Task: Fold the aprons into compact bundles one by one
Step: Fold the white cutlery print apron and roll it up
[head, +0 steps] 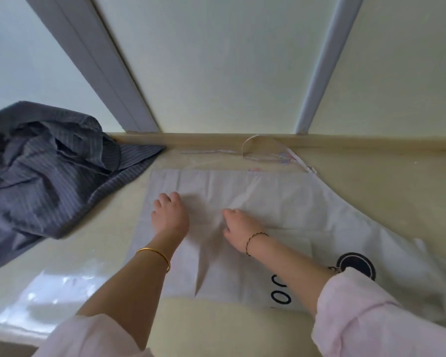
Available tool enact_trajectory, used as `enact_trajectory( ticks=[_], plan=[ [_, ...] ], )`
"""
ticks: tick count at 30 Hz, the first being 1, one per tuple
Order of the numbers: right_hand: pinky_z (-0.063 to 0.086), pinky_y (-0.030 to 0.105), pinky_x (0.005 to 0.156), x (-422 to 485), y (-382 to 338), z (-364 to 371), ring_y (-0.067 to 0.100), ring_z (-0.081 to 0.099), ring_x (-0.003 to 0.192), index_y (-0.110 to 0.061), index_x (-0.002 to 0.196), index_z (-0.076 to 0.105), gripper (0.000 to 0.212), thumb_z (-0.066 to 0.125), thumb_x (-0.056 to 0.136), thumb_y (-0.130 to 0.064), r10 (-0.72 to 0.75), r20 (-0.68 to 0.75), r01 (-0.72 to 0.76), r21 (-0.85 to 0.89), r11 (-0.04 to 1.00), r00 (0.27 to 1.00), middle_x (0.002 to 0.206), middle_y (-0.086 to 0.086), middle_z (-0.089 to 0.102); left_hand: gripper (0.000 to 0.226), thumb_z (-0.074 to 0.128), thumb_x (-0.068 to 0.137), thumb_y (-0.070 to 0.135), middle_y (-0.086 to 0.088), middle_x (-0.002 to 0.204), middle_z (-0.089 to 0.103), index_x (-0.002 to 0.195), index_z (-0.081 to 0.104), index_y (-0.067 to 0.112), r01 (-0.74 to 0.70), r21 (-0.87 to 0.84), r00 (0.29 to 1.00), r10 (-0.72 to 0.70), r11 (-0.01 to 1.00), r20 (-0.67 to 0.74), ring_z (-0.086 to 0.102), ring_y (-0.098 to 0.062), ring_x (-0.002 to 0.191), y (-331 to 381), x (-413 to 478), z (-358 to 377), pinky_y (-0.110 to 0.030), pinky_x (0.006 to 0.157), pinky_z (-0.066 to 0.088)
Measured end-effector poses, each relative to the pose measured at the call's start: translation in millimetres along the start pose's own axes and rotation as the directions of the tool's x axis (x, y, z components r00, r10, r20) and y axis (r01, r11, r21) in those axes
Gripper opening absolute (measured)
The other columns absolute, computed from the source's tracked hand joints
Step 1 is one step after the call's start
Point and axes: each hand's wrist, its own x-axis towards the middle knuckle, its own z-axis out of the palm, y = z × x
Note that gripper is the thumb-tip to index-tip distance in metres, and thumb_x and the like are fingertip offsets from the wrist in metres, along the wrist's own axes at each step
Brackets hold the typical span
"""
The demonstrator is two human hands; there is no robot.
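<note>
We judge the step in hand to be smoothing the white apron (281,202) flat before the next fold, and to do it well we should press with flat palms and sweep outward from the middle toward the edges, so the creases between our hands are pushed out rather than trapped. We should keep the far edge straight and parallel to the beige surface (384,176) rim, since a crooked base will give a lopsided bundle. The thin neck strap (250,148) at the far side looks likely to slip loose, so we would tuck it inward before folding. Our left hand (169,215) lies on the left part of the apron, its fingers curled loosely against the cloth and gripping nothing that we can make out. Our right hand (238,228) rests just beside it toward the middle, fingers pointing left, pressing the fabric; neither hand appears to pinch the cloth. The apron spreads under both hands and runs on to the right and near, where a black round logo (355,265) shows. A striped grey apron (49,176) lies crumpled at the far left, apart from our hands, apparently waiting its turn.
</note>
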Motion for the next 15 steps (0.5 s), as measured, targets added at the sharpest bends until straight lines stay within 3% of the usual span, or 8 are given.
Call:
enact_trajectory(
  ticks=[4,8,15],
  plan=[
    [0.047,0.035,0.07,-3.5,-14.5,9.3,0.031,0.058,0.093,-0.009,0.112,0.044,0.024,0.047,0.094,-0.024,0.064,-0.034,-0.064,-0.008,0.998,0.997,0.105,0.011,0.057,0.035,0.037,0.092,0.009,-0.015,0.129,0.037,0.127,0.038,0.009,0.177,-0.002,0.984,-0.177,0.984,0.03,0.036,-0.034,0.121,-28.0,-6.4,-4.7,-0.041,0.095,0.036],
    [0.051,0.037,0.073,-12.2,-27.9,21.0,0.03,0.06,0.091,-0.014,0.127,0.035,0.039,0.05,0.093,-0.026,0.067,-0.008,-0.066,0.072,0.995,0.998,0.104,0.009,0.058,0.038,0.039,0.093,0.02,-0.013,0.13,0.034,0.13,0.033,0.012,0.354,-0.061,0.933,-0.348,0.933,0.095,0.034,-0.032,0.121,-47.7,-14.2,-3.9,-0.043,0.092,0.035],
    [0.046,0.034,0.074,-12.7,-38.7,30.7,0.032,0.058,0.101,-0.016,0.127,0.035,0.056,0.059,0.086,-0.044,0.153,-0.043,-0.152,0.024,0.988,0.987,0.123,0.01,0.051,0.039,0.037,0.093,0.018,-0.016,0.131,0.041,0.13,0.036,0.006,0.394,-0.124,0.918,-0.383,0.911,0.108,0.039,-0.034,0.122,-68.2,-18.0,-4.6,-0.043,0.097,0.036]
  ],
)
